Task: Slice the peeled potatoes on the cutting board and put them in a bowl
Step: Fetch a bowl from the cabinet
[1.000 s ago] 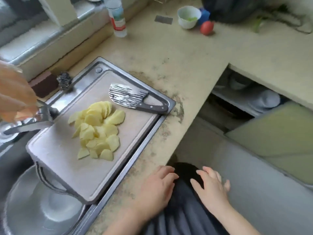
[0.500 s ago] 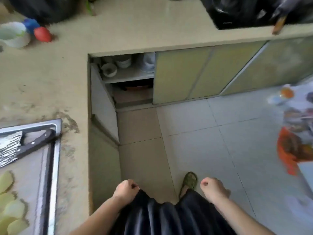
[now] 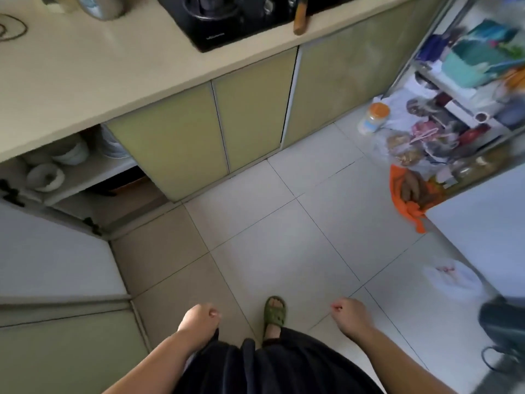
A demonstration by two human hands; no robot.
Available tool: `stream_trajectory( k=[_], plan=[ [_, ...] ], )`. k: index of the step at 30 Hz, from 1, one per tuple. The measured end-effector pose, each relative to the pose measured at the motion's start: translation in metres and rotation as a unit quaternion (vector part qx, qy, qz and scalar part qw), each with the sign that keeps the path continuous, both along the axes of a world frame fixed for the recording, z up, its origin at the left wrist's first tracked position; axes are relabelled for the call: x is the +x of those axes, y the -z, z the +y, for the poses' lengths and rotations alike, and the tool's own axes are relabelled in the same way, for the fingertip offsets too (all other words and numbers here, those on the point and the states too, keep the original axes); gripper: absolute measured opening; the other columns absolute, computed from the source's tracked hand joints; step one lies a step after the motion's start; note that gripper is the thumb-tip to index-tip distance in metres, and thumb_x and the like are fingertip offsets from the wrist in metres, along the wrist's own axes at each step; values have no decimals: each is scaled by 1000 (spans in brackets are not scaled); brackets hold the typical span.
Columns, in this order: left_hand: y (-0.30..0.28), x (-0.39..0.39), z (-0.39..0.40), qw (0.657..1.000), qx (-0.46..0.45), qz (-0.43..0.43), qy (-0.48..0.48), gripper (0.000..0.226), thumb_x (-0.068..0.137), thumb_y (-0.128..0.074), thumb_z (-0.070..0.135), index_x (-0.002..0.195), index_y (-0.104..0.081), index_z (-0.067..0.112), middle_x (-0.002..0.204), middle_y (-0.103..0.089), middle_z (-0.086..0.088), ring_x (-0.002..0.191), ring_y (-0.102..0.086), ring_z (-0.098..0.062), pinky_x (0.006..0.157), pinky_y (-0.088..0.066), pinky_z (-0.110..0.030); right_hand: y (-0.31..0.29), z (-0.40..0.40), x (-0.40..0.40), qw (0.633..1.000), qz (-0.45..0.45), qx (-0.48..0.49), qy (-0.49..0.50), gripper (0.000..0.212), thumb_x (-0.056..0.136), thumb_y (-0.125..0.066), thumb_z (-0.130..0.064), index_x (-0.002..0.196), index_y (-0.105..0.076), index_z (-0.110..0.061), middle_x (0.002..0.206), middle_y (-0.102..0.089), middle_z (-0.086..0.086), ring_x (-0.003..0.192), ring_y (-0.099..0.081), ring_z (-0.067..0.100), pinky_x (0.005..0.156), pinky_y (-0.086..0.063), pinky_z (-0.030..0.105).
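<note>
The cutting board, potato slices and knife are out of view. I look down at the tiled floor. My left hand (image 3: 199, 317) hangs by my dark skirt with its fingers loosely curled and holds nothing. My right hand (image 3: 349, 312) hangs on the other side, also loosely curled and holding nothing. Several white bowls (image 3: 45, 176) stand on a shelf in the open cupboard at the left, under the countertop (image 3: 85, 81).
A black gas stove (image 3: 227, 21) sits on the counter above yellow-green cabinet doors (image 3: 250, 118). A cluttered rack (image 3: 468, 95) stands at the right, with an orange bag (image 3: 412, 194) and a white plastic bag (image 3: 451, 277) on the floor. My sandalled foot (image 3: 274, 311) is on the tiles.
The view has swung right, away from the sink and cutting board, which have left the frame. My hands went from resting near the counter edge to hanging loosely curled at my sides.
</note>
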State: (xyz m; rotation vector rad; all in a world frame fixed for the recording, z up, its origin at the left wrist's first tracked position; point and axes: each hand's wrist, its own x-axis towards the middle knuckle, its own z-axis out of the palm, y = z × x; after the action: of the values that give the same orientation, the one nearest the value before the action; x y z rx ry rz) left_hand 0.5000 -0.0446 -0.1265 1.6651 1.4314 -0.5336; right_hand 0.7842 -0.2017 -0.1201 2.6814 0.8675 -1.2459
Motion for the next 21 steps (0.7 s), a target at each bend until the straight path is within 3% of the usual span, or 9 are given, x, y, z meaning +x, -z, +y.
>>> stream_trajectory(
  k=[2,5,7,10,16,19,21],
  plan=[
    [-1,39,9,1000,2,-14,24,14,94,-46,21,82,-55,23,95,-65,-1,84,-55,-16,80,-47,-26,4,-4,27,1000,9,3,23,25,88,-43,-11,69,-58,-4,73,-56,16,65,-45,18,58,-33,28],
    [-6,84,24,999,7,-38,25,17,93,-48,23,99,-64,25,101,-63,3,94,-59,-17,88,-47,-30,4,-8,52,997,29,-9,67,31,88,-41,-11,58,-46,-14,64,-50,6,60,-43,16,57,-34,27],
    [-10,107,35,999,1,-44,23,23,93,-50,24,110,-65,21,108,-65,4,102,-60,-16,87,-45,-25,5,-9,62,993,54,-4,109,25,90,-44,-12,72,-61,-16,74,-61,4,66,-51,13,60,-41,24],
    [-10,141,56,999,-10,-36,30,16,92,-49,22,98,-63,25,103,-65,5,101,-60,-15,86,-44,-25,10,-7,76,984,87,-8,155,19,90,-46,-16,97,-65,-16,93,-64,1,79,-55,12,66,-39,23],
    [3,212,102,998,-21,-27,56,14,89,-51,22,81,-58,32,99,-65,6,95,-60,-14,81,-46,-26,22,27,145,976,102,-17,190,22,90,-46,-14,101,-64,-13,96,-64,3,80,-53,15,65,-40,23],
    [7,263,138,994,-31,-17,101,14,91,-50,19,90,-63,13,103,-66,-9,97,-61,-21,83,-46,-28,20,62,201,979,78,-14,190,23,87,-44,-13,96,-66,-10,96,-67,7,82,-58,19,70,-46,26],
    [3,305,169,994,-43,-22,101,20,90,-50,13,87,-65,0,95,-63,-19,92,-59,-29,82,-45,-33,12,90,240,983,55,-11,177,25,87,-44,-13,95,-67,-10,96,-68,8,85,-60,20,71,-46,26]
  ],
)
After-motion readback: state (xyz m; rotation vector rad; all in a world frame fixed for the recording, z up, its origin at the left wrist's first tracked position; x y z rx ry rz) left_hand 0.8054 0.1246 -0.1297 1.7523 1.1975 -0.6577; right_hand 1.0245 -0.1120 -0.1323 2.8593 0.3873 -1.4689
